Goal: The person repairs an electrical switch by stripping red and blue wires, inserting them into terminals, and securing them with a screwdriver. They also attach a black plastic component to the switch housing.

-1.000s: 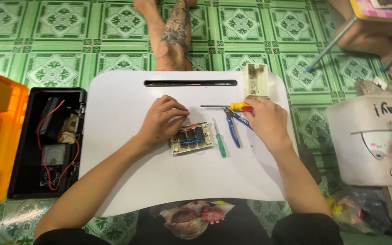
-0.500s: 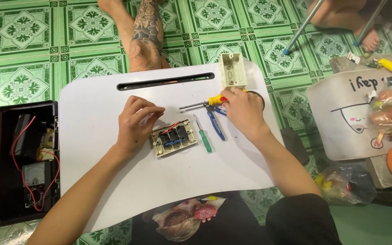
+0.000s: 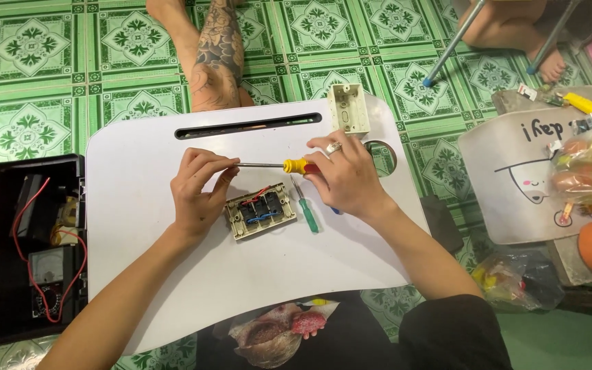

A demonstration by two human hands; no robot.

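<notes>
Right hand (image 3: 347, 179) grips yellow-handled screwdriver (image 3: 272, 165) held level above white bench (image 3: 145, 226); left hand (image 3: 196, 188) pinches its shaft tip. Switch module (image 3: 260, 210) lies just below, green screwdriver (image 3: 306, 212) beside it, white box (image 3: 348, 108) at bench's far edge.

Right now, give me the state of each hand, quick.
Left hand: fingers pinched on the shaft tip of the yellow-handled screwdriver.
Right hand: closed around the same screwdriver's handle.

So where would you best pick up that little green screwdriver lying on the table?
By the green handle, its thicker end nearest the person. Come from above, pinching across it: the screwdriver lies flat on the white table, free between the switch plate and the right hand.
</notes>
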